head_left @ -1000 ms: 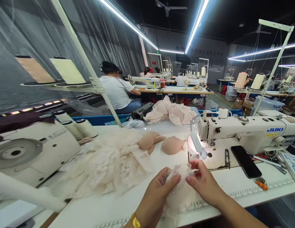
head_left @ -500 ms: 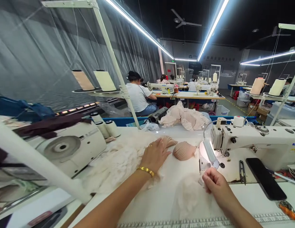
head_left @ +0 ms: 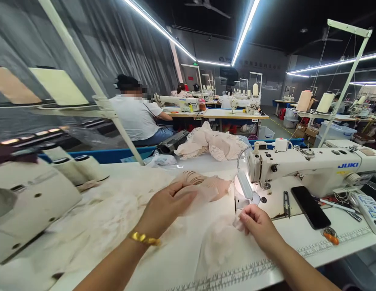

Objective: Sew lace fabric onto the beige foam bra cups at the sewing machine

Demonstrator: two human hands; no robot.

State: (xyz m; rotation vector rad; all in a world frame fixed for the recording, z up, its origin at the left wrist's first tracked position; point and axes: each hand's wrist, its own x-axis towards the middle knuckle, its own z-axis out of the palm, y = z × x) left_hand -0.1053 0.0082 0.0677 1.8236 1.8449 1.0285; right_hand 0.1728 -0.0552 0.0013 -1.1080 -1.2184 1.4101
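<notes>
My left hand (head_left: 163, 210), with a gold bracelet at the wrist, is closed on a thin pale fabric piece (head_left: 204, 194), blurred by motion. Just behind it lie stacked beige bra cups (head_left: 192, 177), fanned like shells and partly covered by the piece. My right hand (head_left: 256, 222) pinches the edge of a sheer cream fabric (head_left: 216, 242), which spreads over the table front. The sewing machine (head_left: 300, 165) stands right of the cups, its lit lamp (head_left: 245, 184) close above my right fingers.
A cream fabric heap (head_left: 94, 218) covers the table's left. More lace fabric (head_left: 212, 141) is piled at the back. Thread snips (head_left: 286, 204), a black phone (head_left: 311, 207) and a printed ruler strip (head_left: 254, 268) lie to the right and front. A co-worker (head_left: 133, 109) sits ahead.
The view has swung right and closer to the table. My left hand has lifted a pale piece from beside the cups. My right hand still pinches the sheer fabric.
</notes>
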